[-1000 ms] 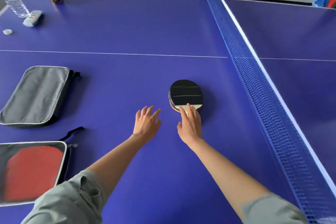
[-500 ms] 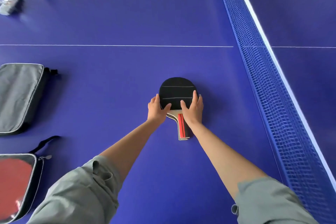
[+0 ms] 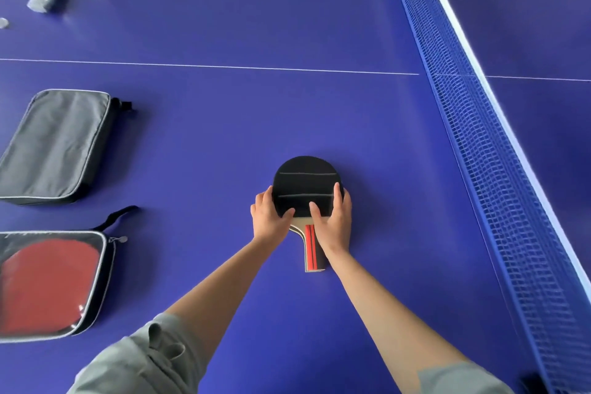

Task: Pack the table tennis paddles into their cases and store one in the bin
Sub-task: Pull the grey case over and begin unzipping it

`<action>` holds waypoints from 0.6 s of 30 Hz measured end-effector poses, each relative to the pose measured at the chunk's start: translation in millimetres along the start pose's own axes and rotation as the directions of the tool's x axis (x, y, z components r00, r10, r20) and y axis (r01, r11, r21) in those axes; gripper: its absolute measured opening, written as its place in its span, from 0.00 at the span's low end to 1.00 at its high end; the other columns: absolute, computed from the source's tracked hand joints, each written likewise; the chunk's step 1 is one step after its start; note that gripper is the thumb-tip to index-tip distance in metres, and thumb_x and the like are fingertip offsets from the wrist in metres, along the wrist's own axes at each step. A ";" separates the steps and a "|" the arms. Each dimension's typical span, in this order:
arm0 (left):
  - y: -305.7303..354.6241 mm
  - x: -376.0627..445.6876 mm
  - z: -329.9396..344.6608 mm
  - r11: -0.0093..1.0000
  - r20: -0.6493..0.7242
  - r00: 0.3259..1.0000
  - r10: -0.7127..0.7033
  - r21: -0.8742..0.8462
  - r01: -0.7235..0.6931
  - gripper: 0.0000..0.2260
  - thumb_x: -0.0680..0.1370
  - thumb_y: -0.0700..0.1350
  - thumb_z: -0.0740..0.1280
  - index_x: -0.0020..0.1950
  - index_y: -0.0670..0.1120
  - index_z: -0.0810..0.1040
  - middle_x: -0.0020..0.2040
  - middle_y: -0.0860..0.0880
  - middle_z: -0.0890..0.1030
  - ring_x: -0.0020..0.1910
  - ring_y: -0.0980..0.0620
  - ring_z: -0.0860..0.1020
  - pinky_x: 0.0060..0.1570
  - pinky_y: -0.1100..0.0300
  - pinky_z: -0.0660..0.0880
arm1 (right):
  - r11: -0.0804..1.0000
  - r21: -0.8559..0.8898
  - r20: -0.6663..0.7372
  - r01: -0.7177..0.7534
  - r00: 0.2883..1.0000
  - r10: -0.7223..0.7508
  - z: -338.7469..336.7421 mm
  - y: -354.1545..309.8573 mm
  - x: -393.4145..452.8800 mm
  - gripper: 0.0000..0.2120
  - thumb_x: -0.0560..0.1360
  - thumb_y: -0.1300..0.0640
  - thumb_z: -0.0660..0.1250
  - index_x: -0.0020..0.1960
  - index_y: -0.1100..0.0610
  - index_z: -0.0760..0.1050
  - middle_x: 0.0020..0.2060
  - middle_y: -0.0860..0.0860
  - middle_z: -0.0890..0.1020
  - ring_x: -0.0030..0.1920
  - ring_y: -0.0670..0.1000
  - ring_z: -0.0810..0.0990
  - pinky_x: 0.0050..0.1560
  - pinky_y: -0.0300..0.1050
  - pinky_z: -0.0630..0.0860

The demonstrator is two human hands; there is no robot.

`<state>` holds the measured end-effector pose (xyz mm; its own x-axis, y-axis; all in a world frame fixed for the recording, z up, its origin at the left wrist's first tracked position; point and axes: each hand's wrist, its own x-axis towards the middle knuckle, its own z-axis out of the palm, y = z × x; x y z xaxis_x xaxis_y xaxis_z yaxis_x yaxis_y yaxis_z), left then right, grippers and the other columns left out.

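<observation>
- Black-rubbered wooden paddle [image 3: 305, 181] with red-striped handle lies flat on the blue tabletop [image 3: 224, 125] — near the net.
- Left hand [image 3: 270, 217] grips its left edge (thumb on top).
- Right hand [image 3: 334, 221] grips its right edge.

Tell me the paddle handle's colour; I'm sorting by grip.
Red and black stripes on the handle, seen from the head view.

— Paddles? 
— Two: one black-covered [image 3: 307, 182], one red [image 3: 44, 285] in a case.
— Cases? 
— Two: grey [image 3: 54, 144], clear-fronted [image 3: 105, 265].
— Hands? 
— Two: left [image 3: 270, 217], right [image 3: 332, 221].
— Nets? 
— One [image 3: 479, 125].
</observation>
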<state>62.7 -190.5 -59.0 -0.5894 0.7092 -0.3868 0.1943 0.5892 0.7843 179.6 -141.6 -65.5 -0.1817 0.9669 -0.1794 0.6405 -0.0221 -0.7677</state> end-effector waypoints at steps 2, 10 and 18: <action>-19.3 -22.0 -9.1 0.999 0.018 1.000 0.009 0.037 -0.009 0.31 0.77 0.43 0.66 0.76 0.49 0.55 0.67 0.48 0.65 0.66 0.46 0.63 0.61 0.53 0.69 | 1.000 -0.010 -0.006 0.002 1.000 -0.002 7.1 2.7 -29.5 0.33 0.77 0.49 0.64 0.77 0.54 0.53 0.76 0.54 0.57 0.76 0.53 0.56 0.71 0.53 0.66; -72.1 -81.6 -42.1 0.991 0.060 0.998 0.022 0.130 -0.029 0.32 0.77 0.44 0.66 0.76 0.50 0.53 0.66 0.46 0.64 0.64 0.46 0.62 0.51 0.55 0.71 | 0.998 -0.061 -0.034 0.002 0.999 -0.004 28.1 4.2 -114.0 0.32 0.77 0.50 0.64 0.76 0.55 0.55 0.74 0.55 0.60 0.73 0.53 0.62 0.67 0.48 0.69; -74.3 -74.8 -83.5 0.933 0.104 0.979 0.175 0.301 -0.199 0.25 0.79 0.51 0.62 0.74 0.47 0.60 0.66 0.46 0.67 0.65 0.46 0.66 0.53 0.53 0.73 | 0.892 -0.439 -0.004 0.112 0.992 -0.127 43.8 -30.6 -110.7 0.24 0.79 0.56 0.61 0.73 0.58 0.62 0.76 0.58 0.56 0.76 0.58 0.54 0.76 0.51 0.56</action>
<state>26.9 -319.7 -47.8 -0.4616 0.8377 -0.2919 0.5346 0.5253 0.6620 147.4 -259.2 -49.1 -0.2581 0.9630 -0.0780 0.8781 0.2002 -0.4346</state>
